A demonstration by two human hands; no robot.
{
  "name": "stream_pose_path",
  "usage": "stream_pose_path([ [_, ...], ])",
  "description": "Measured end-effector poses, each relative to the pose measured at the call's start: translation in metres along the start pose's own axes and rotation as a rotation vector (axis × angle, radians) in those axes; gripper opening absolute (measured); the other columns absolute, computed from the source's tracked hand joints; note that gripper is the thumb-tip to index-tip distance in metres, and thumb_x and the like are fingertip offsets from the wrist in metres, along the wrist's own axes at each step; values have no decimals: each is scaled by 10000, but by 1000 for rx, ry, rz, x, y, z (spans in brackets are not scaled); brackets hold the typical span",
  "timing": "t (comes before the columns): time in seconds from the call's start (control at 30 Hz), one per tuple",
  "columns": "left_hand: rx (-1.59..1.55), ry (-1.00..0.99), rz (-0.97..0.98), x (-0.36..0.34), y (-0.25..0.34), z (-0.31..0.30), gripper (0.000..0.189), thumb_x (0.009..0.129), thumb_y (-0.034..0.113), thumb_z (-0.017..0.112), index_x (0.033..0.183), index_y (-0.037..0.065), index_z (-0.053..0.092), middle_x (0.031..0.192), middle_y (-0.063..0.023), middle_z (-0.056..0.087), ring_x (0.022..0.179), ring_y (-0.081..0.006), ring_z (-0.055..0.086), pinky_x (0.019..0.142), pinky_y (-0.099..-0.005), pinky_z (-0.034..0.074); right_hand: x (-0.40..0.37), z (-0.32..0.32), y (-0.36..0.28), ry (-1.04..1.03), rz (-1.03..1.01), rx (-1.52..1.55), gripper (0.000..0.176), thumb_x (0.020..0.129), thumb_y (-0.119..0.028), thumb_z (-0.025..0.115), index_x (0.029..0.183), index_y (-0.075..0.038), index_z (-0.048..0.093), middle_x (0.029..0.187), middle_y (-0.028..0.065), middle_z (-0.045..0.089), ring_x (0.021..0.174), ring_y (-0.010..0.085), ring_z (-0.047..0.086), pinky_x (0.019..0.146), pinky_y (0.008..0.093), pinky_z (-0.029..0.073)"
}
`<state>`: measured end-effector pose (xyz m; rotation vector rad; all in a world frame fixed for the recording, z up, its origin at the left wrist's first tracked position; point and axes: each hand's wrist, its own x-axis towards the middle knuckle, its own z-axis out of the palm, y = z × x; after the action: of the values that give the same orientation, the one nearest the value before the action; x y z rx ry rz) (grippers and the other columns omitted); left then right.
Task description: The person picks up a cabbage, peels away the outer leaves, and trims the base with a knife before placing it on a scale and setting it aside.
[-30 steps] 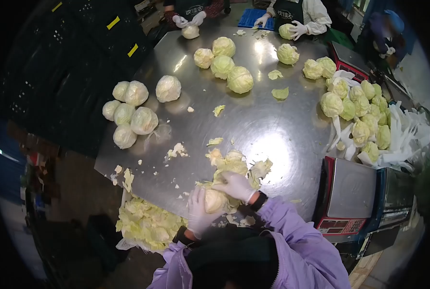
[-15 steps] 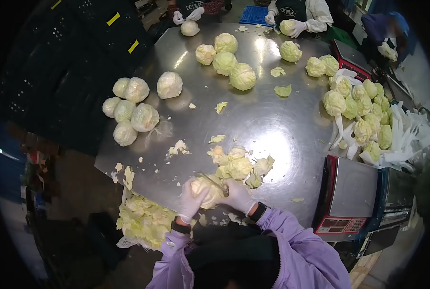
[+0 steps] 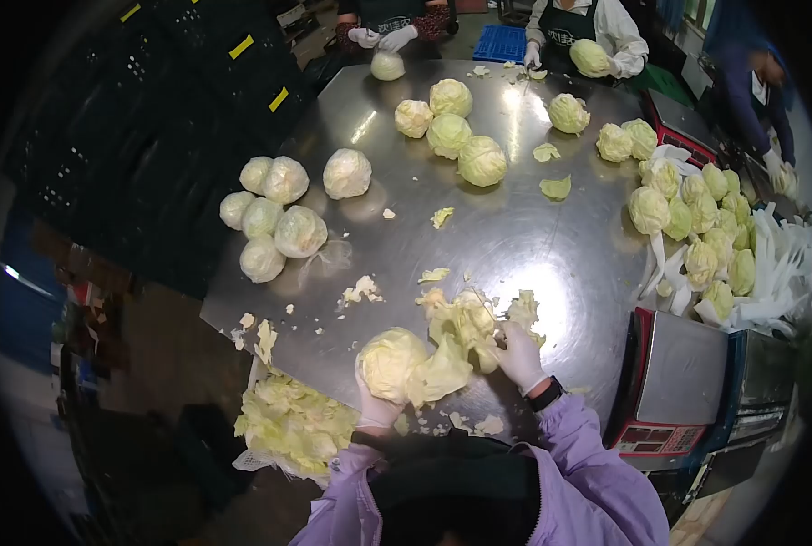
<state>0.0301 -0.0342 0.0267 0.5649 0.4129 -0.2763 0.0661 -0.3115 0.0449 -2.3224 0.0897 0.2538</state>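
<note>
A pale cabbage head [image 3: 391,364] rests in my gloved left hand [image 3: 379,407], whose fingers wrap its lower left side. My gloved right hand [image 3: 521,358] is to the right of it, closed around a small knife [image 3: 489,312] whose thin blade shows only faintly. Between the hands, a loose cabbage leaf [image 3: 442,371] lies against the cabbage. Just beyond, touching my right fingers, is a heap of peeled leaves [image 3: 465,320]. Small trimmings [image 3: 488,425] are scattered near the table's front edge.
Wrapped cabbages [image 3: 299,231] are grouped at left on the metal table [image 3: 360,246]. A bin of leaves [image 3: 292,423] stands below its front-left edge. Scales [image 3: 684,369] and piled cabbages [image 3: 702,218] line the right. Co-workers handle cabbages at the far side.
My right hand has moved right, away from the cabbage, and a big leaf now lies between. My left hand still holds the cabbage. The far right co-worker has lifted a cabbage.
</note>
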Motion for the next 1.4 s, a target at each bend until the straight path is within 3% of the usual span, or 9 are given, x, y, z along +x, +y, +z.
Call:
stream_pose_path([
  [0.17,-43,-4,-1,-11,-20,41,738,884,685,297,1415,179,383,1434,-81,415,1305,-327,409,1076,-525,335,-35,-15,-69,125,-416,328,760,733,-341,779,1318,7,442,1259,196,552,1019,316,618,872,391,477],
  [0.4,1093,27,406,-27,-41,25,698,928,607,312,1416,112,364,1415,-122,422,1297,-332,406,1077,-486,335,-31,-14,-72,155,-277,499,279,766,-119,686,1006,18,644,911,144,676,830,242,666,763,300,504],
  [0.6,245,-65,147,-33,-45,23,689,926,524,380,1433,63,311,1458,-132,369,1336,-286,362,1112,-447,285,-19,-48,-66,187,-387,310,567,736,-251,759,1201,-1,553,1071,194,633,974,293,631,839,352,487],
  [0.73,913,-52,593,-38,-43,67,505,991,328,415,1406,66,299,1353,-117,452,1245,-278,451,1046,-443,368,-53,-30,-101,-126,-334,499,755,722,-307,795,1320,20,469,1149,189,618,1015,303,625,876,341,472],
  [0.8,-18,-181,292,-36,-37,68,594,961,411,380,1435,67,279,1472,-106,343,1348,-229,334,1140,-403,220,-53,-3,-100,45,-460,352,720,761,-282,759,1342,8,449,1158,199,618,1002,307,636,856,350,487],
  [0.93,-143,-152,192,-42,-28,71,574,959,398,385,1420,65,306,1448,-110,381,1318,-242,379,1120,-400,265,-53,-6,-90,-9,-453,427,597,803,-257,693,1311,-18,489,1151,213,616,1017,344,622,860,328,496],
  [1.03,1302,-55,527,-42,-35,61,576,957,404,385,1415,62,314,1432,-123,408,1290,-266,417,1092,-408,310,-49,-24,-87,-80,-462,409,475,823,-191,665,1245,-6,554,1071,208,648,923,310,657,829,344,505],
  [1.2,-501,-180,-70,-47,-25,69,586,962,444,367,1397,52,347,1424,-143,415,1266,-294,436,1035,-437,379,-36,-40,-71,-95,-202,493,618,776,-233,739,1292,7,498,1073,193,649,877,254,659,773,322,512],
  [1.4,-226,-168,91,-35,-31,61,613,953,480,371,1414,77,345,1449,-123,384,1307,-293,398,1080,-452,334,-53,-13,-100,87,-523,425,820,693,-319,804,1348,-2,428,1162,194,591,938,316,640,790,349,510],
])
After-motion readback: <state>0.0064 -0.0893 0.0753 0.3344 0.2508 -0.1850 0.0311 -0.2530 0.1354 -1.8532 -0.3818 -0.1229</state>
